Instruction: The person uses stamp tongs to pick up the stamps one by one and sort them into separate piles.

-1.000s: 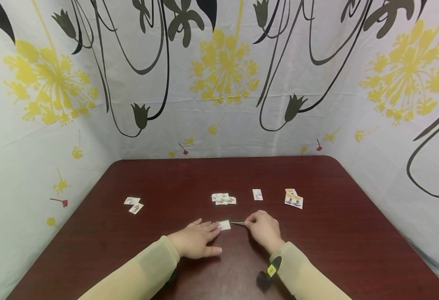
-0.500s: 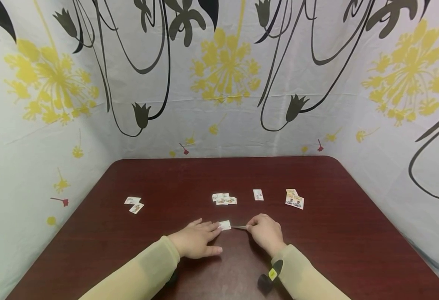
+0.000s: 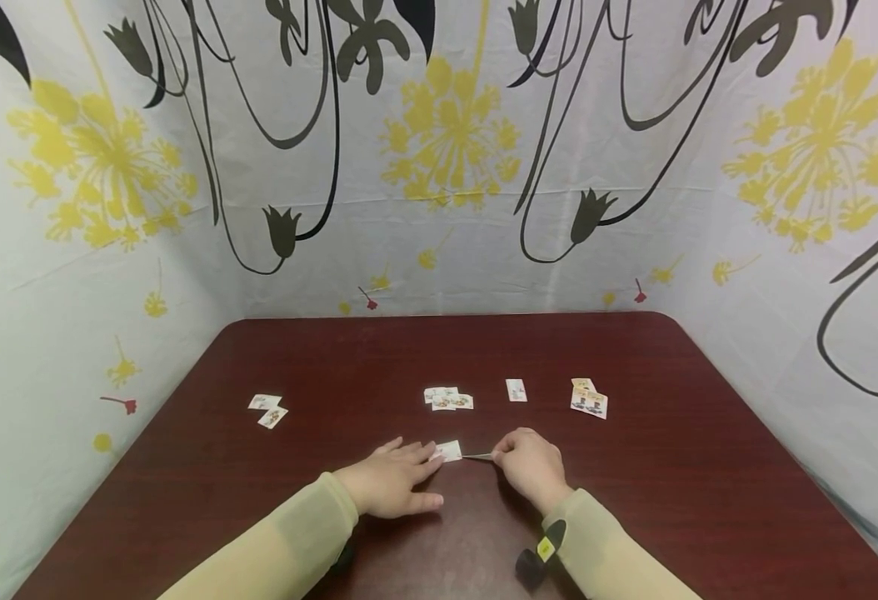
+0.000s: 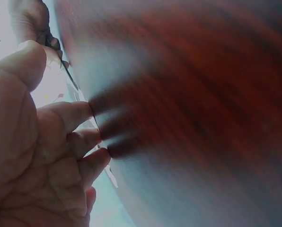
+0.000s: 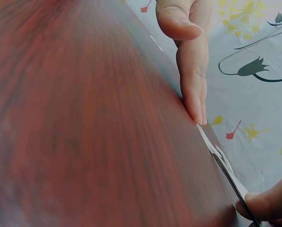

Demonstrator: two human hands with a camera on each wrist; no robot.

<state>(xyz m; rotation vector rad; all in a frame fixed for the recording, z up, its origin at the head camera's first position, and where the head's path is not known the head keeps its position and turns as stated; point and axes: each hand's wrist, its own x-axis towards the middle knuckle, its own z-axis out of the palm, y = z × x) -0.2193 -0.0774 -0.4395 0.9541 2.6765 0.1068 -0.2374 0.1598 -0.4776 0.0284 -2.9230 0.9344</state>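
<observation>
In the head view my left hand (image 3: 392, 481) lies palm down with its fingers spread, fingertips on the left end of a small white picture card (image 3: 449, 451). Its fingers (image 4: 79, 112) extend fairly straight to the tabletop in the left wrist view. To the right, my right hand (image 3: 531, 467) pinches slim tweezers (image 3: 478, 456) between thumb and fingers. They lie low and nearly flat, points toward the card's right edge; I cannot tell whether they grip it. The right wrist view shows the tweezers (image 5: 233, 184) as a dark thin line along the table.
Farther back on the dark red table (image 3: 364, 358) lie a card pair (image 3: 268, 410), an overlapping card cluster (image 3: 448, 397), a single card (image 3: 516, 390) and another overlapping group (image 3: 589, 400). Flower-printed cloth (image 3: 439, 250) hangs around the table's far side and flanks.
My right hand and the tweezers have shifted slightly nearer to me over the second. Most recently the card has slid a little left under my left fingertips. The other cards have stayed put.
</observation>
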